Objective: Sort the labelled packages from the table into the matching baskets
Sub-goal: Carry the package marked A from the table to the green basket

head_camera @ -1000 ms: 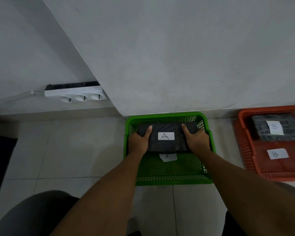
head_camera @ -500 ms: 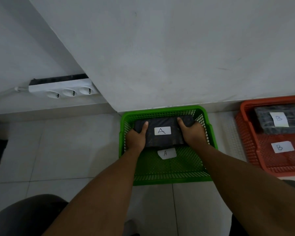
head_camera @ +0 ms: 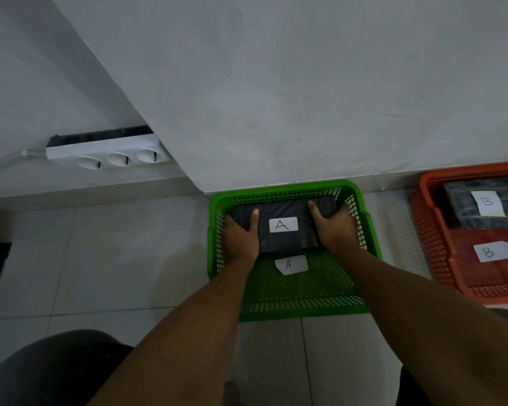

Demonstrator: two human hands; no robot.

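A white power strip (head_camera: 107,152) with three round sockets lies at the left of the frame against the white wall (head_camera: 305,83). Pale floor tiles (head_camera: 100,259) fill the lower left.

Both hands, left hand (head_camera: 241,238) and right hand (head_camera: 333,227), grip the A package (head_camera: 285,227) inside the green basket (head_camera: 367,227), center frame. Right edge: orange basket (head_camera: 428,230) with a B package (head_camera: 464,209). Power strip (head_camera: 106,153) at left.
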